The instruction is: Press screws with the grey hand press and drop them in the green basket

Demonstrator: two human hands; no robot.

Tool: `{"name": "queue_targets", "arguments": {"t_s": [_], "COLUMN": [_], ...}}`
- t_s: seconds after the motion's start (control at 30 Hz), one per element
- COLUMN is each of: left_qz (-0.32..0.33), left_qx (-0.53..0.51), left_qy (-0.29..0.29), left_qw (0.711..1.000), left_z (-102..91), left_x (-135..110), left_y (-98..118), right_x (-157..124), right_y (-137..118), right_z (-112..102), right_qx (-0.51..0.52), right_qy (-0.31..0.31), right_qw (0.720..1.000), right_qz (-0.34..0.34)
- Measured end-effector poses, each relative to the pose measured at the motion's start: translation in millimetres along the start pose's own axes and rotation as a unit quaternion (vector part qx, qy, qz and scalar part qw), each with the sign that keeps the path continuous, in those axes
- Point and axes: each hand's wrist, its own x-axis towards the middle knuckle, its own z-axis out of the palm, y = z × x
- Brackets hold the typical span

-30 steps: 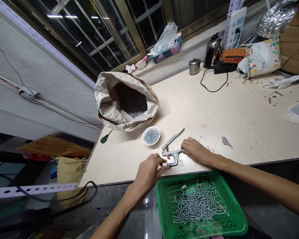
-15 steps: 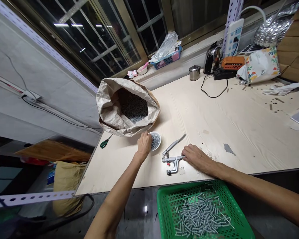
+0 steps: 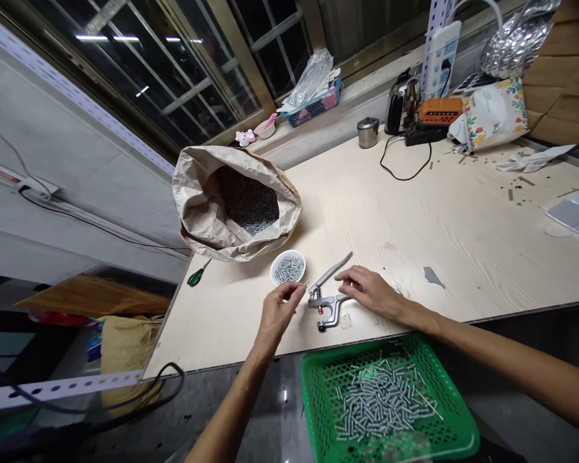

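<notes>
My left hand (image 3: 280, 310) pinches a small screw-like metal piece (image 3: 305, 283) between thumb and fingertips, just below a white bowl (image 3: 273, 273) of small silver metal pieces. Right of it, hand pliers (image 3: 332, 311) with a spring and a red tip lie on the table, their handles spread apart. My right hand (image 3: 369, 290) is over the end of the lower handle, fingers loosely bent and slightly apart; its palm side is hidden. Behind the bowl, a large paper-like sack (image 3: 193, 212) gapes open, with dark metal pieces inside.
A green basket (image 3: 311, 399) holding many silver screw-like pieces stands below the table's front edge. Green-handled scissors (image 3: 195, 277) lie left on the table (image 3: 468, 251). Farther back are a lidded metal canister (image 3: 368, 133), a kettle (image 3: 403, 106) and an orange-and-black device (image 3: 441, 111).
My left hand has come away from the bowl, toward me and the pliers, with a small metal piece in its fingertips. My right fingers have shifted left and up over the handle.
</notes>
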Motion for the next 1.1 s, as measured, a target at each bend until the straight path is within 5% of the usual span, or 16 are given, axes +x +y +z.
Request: {"name": "queue_targets", "arguments": {"t_s": [0.17,0.37,0.5,0.67,0.83,1.0,1.1], "left_qz": [-0.022,0.075,0.091,0.036,-0.068,-0.142,-0.162], "left_qx": [-0.129,-0.004,-0.010,-0.028,-0.034,-0.104,-0.141], "left_qy": [-0.038,0.022,0.038,0.050,0.014,-0.068,-0.068], "left_qw": [0.991,0.997,0.995,0.998,0.997,0.982,0.974], "left_z": [25.6,41.0,47.6,43.8,34.7,39.0,39.3], "left_x": [-27.0,-38.2,-45.9,-42.6,-31.4,-26.0,-26.0], "left_y": [3.3,-0.9,-2.6,-10.3,-28.6,-37.1,-35.2], "right_x": [10.2,0.3,-5.2,-6.7,-14.2,-19.9,-21.4], "right_y": [-21.2,-23.8,-29.4,-27.1,4.2,23.2,20.2], "right_z": [11.2,18.3,23.5,17.7,6.7,10.8,11.2], "right_qx": [0.136,0.091,0.065,-0.070,-0.336,-0.330,-0.320], "right_qy": [-0.026,-0.048,-0.050,-0.068,-0.075,-0.056,-0.049], "right_qw": [0.990,0.994,0.995,0.995,0.935,0.939,0.940], "right_qz": [0.040,0.028,0.050,-0.030,-0.081,-0.083,-0.109]}}
